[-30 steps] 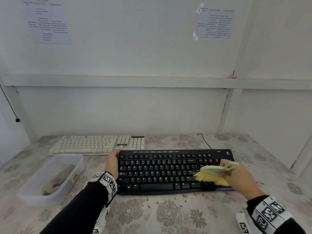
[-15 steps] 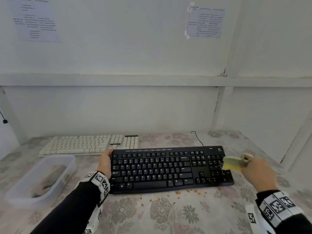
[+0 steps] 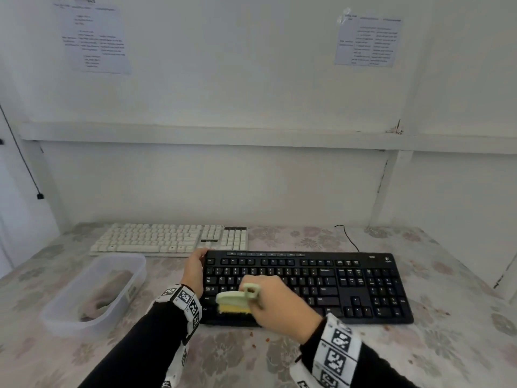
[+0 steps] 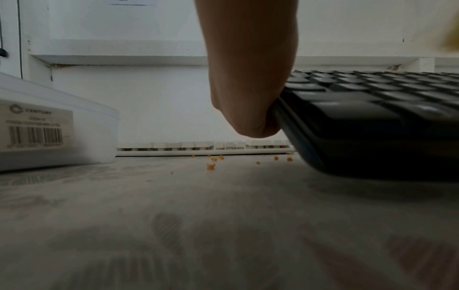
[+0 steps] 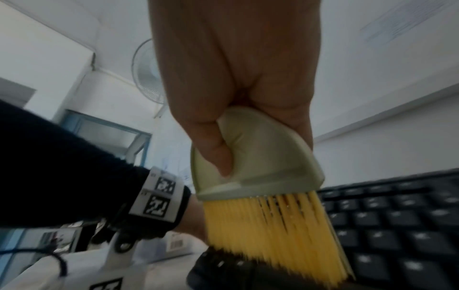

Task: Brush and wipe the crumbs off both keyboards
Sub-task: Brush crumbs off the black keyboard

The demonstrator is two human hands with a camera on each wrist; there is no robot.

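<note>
Crumbs (image 3: 253,334) litter the tabletop (image 3: 279,365) — right hand (image 3: 275,299) grips brush (image 3: 233,302) on black keyboard (image 3: 349,287), left hand (image 3: 194,268) holding its edge; white keyboard (image 3: 167,239) at upper left looks untouched, wiping undone.

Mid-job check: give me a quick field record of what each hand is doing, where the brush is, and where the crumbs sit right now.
left hand: grips the left edge of the black keyboard
right hand: holds the green brush
brush position: yellow bristles on the keyboard's front-left keys
crumbs: orange bits on the floral tablecloth in front of the black keyboard; more off its left end
white keyboard: behind, untouched
plastic container: left of the hands, cloth inside
</note>
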